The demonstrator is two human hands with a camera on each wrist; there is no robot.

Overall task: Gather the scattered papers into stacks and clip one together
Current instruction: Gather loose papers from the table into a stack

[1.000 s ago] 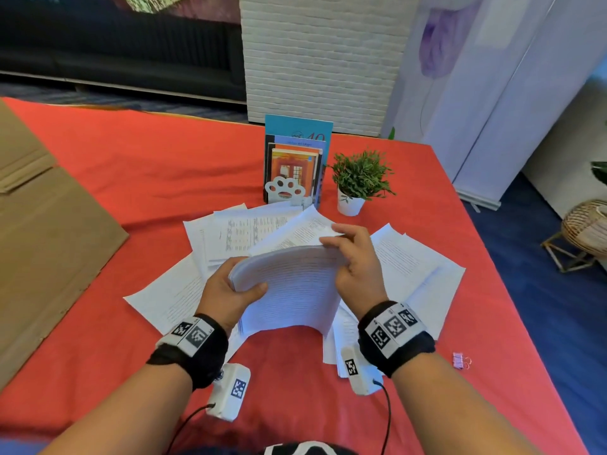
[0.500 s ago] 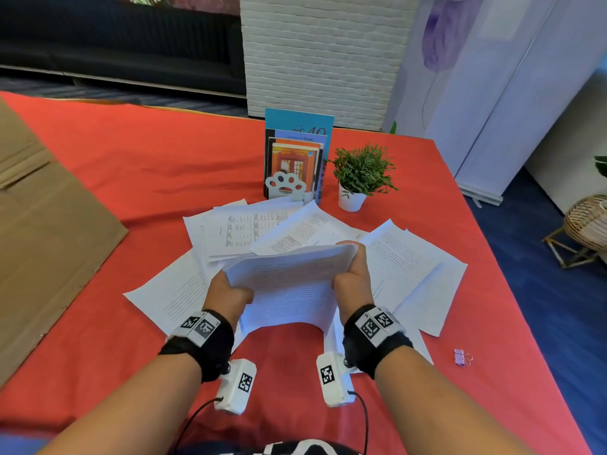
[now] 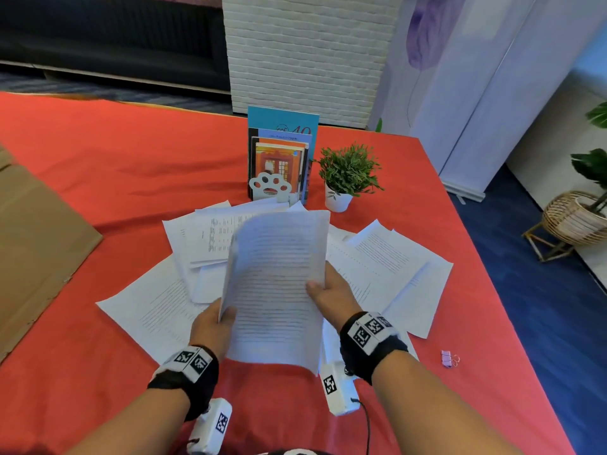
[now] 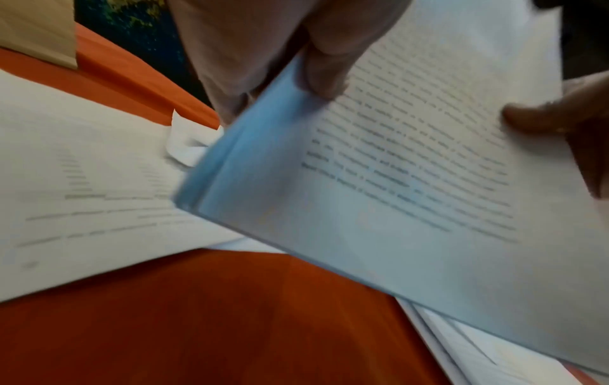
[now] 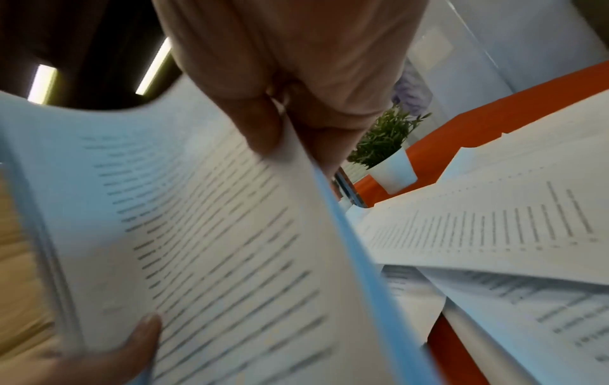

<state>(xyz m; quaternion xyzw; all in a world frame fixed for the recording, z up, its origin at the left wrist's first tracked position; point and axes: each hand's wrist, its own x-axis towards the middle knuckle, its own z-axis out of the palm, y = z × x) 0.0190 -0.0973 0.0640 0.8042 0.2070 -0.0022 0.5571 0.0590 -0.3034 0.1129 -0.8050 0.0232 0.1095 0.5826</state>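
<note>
Left hand: our left hand (image 3: 212, 326) grips the stack of papers (image 3: 277, 284) at its left edge, thumb on the printed top sheet, fingers curled beneath.
Right hand: our right hand (image 3: 331, 295) clamps the stack's right edge the same way, thumb on top.
Stack: we hold it lifted off the table, printed side up, far end bowed upward, above the loose sheets.
Loose papers: scattered papers (image 3: 387, 257) fan across the red tablecloth (image 3: 115, 165) on both sides of the stack, overlapping one another.
Clip: a small pink binder clip (image 3: 448, 358) lies alone on the cloth, to our right, apart from the papers.
Cardboard: a flat brown cardboard sheet (image 3: 36, 238) covers the table's left side.
Further back: books (image 3: 279, 159) stand upright behind a white paw-shaped bookend (image 3: 270, 187), with a potted plant (image 3: 348, 172) just to their right.
Room: beyond the table we see a white brick pillar (image 3: 308, 50), a dark sofa (image 3: 111, 37), pale screens, blue carpet (image 3: 542, 290) and a wicker basket (image 3: 573, 218) on the right.
Left wrist view: here we catch the stack's thick layered edge (image 4: 211, 166), which the head view blurs.
Right wrist view: from low down the plant (image 5: 385, 148) shows past our fingers, and the ceiling lights (image 5: 43, 80) appear only here.
</note>
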